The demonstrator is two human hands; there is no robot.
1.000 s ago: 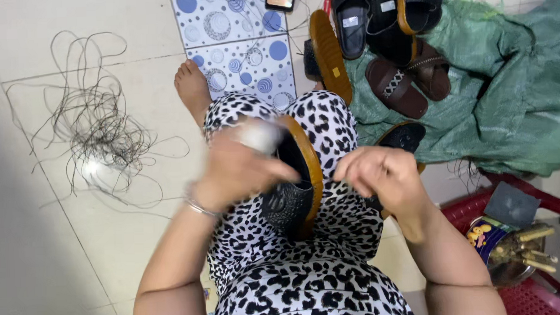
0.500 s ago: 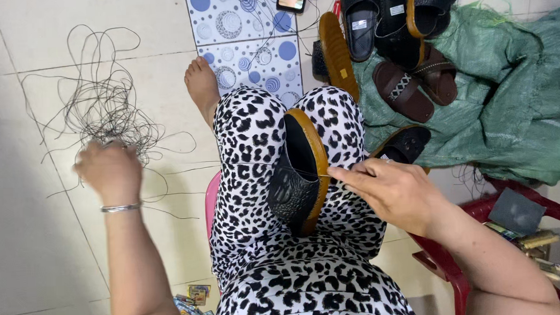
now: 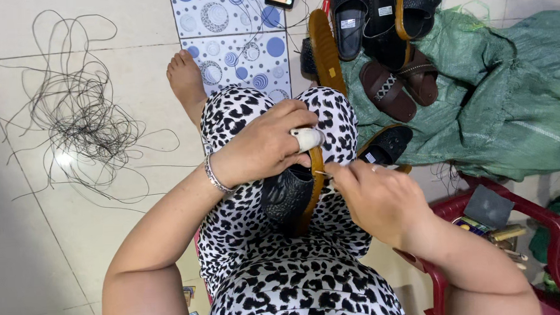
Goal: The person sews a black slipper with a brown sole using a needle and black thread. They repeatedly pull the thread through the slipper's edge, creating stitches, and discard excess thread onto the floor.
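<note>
— Pale floor tiles [image 3: 41, 259]; loose black thread tangle [image 3: 80, 115] upper left.
— Left hand [image 3: 264, 149] clamps the black, tan-edged sandal [image 3: 294, 197] mid-frame on the lap; right hand [image 3: 374, 197] fingers pinch a needle, which could slip and prick.

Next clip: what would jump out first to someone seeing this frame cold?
At the centre, both hands work on a black sandal with a tan sole held on a black-and-white spotted lap: the left hand, one finger wrapped in white, presses on top, the right hand pinches at its edge. A tangle of dark thread sprawls on the floor tiles at left, and more sandals lie on green sacking at top right.
</note>
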